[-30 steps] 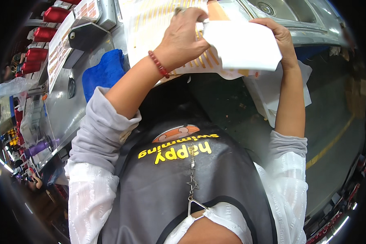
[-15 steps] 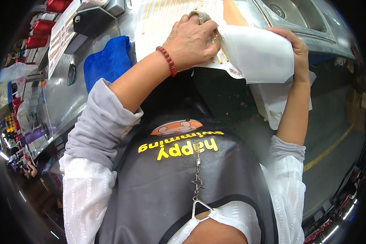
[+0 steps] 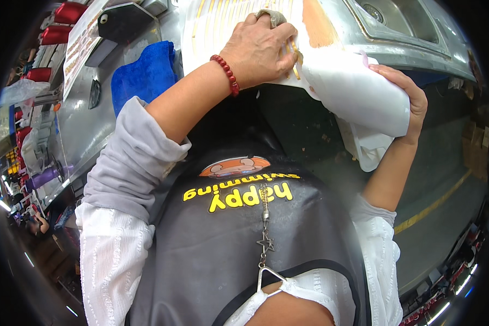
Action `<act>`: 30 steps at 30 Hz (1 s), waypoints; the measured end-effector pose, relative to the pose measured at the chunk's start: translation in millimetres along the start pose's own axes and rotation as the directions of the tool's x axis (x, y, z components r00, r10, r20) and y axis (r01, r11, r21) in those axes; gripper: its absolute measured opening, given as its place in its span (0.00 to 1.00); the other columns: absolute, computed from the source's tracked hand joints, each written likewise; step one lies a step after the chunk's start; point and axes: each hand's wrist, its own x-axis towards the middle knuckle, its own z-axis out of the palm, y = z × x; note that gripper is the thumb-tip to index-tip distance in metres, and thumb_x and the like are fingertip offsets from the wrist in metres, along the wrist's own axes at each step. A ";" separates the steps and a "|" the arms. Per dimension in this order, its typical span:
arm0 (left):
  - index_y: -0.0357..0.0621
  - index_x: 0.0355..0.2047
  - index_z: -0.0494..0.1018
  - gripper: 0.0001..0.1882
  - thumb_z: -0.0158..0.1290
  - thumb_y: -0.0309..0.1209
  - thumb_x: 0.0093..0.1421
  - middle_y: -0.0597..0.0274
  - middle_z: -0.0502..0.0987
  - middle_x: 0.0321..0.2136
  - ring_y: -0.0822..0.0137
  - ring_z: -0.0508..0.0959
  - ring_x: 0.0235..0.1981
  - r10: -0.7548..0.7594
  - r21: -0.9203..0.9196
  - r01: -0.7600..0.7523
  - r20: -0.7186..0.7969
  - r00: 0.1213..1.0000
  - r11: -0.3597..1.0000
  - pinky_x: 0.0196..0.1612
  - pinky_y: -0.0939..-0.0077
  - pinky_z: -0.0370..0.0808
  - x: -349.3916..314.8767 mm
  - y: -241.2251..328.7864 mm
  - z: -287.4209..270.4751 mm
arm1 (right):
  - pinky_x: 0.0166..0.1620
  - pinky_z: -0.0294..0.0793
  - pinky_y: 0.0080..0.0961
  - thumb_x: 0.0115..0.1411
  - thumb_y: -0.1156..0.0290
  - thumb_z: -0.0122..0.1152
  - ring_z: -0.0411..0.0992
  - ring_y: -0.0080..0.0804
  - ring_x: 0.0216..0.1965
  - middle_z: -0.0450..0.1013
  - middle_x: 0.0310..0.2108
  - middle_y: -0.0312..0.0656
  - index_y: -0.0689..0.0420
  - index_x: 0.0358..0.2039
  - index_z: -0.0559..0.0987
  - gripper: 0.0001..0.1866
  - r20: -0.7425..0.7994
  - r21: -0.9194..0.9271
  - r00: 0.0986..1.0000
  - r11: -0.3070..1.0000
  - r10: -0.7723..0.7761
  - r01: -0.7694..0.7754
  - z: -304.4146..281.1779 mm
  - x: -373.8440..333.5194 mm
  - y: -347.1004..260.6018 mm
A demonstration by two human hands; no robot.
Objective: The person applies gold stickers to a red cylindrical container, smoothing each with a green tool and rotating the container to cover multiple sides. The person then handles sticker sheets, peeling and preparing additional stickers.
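A white sheet (image 3: pixel 201 32) bearing rows of gold strips lies on the metal worktop at the top. My left hand (image 3: pixel 258 51) is closed around a wadded greyish cloth (image 3: pixel 271 18) and presses down on the strips, thumb near the sheet's lifted part. Folded back to the right, a white backing sheet (image 3: pixel 358 95) curls over the worktop's front edge. My right hand (image 3: pixel 405 89) grips its right side, with the thumb hidden behind it. Beyond the fold, an orange-tan patch (image 3: pixel 318 24) shows beside the strips.
A blue cloth (image 3: pixel 144 76) lies left of the sheet, near a black angular block (image 3: pixel 125 24). At the upper right is a metal sink (image 3: pixel 402 19). Below the worktop edge stands a white plastic bin (image 3: pixel 364 146).
My right hand has moved right and slightly down, pulling the white backing sheet further back. More of the orange-tan patch shows. My left hand has shifted slightly right with the cloth.
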 end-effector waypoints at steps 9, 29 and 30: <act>0.45 0.44 0.73 0.16 0.53 0.40 0.59 0.44 0.75 0.37 0.46 0.74 0.42 -0.005 -0.081 0.005 0.001 1.000 0.997 0.47 0.52 0.72 -0.2 4.9 -5.8 | 0.52 0.78 0.31 0.53 0.78 0.66 0.80 0.41 0.46 0.81 0.44 0.55 0.67 0.45 0.82 0.17 -0.074 0.053 0.996 0.997 -0.053 0.057 -2.0 -20.7 -4.1; 0.41 0.43 0.72 0.16 0.52 0.39 0.60 0.44 0.75 0.38 0.43 0.74 0.42 0.061 -0.074 -0.063 -0.028 0.998 0.995 0.48 0.49 0.72 -2.3 4.1 -7.4 | 0.47 0.82 0.32 0.59 0.78 0.57 0.80 0.40 0.42 0.80 0.41 0.55 0.68 0.45 0.81 0.14 -0.381 0.339 0.917 0.941 0.117 0.020 -38.5 -65.8 -20.7; 0.40 0.44 0.72 0.16 0.51 0.38 0.61 0.43 0.74 0.39 0.42 0.74 0.43 0.050 -0.073 -0.050 -0.004 0.999 0.996 0.48 0.49 0.72 -2.8 5.2 -8.4 | 0.47 0.82 0.31 0.59 0.78 0.57 0.80 0.38 0.41 0.80 0.41 0.54 0.68 0.45 0.81 0.14 -0.380 0.353 0.915 0.935 0.132 0.012 -40.1 -65.7 -22.9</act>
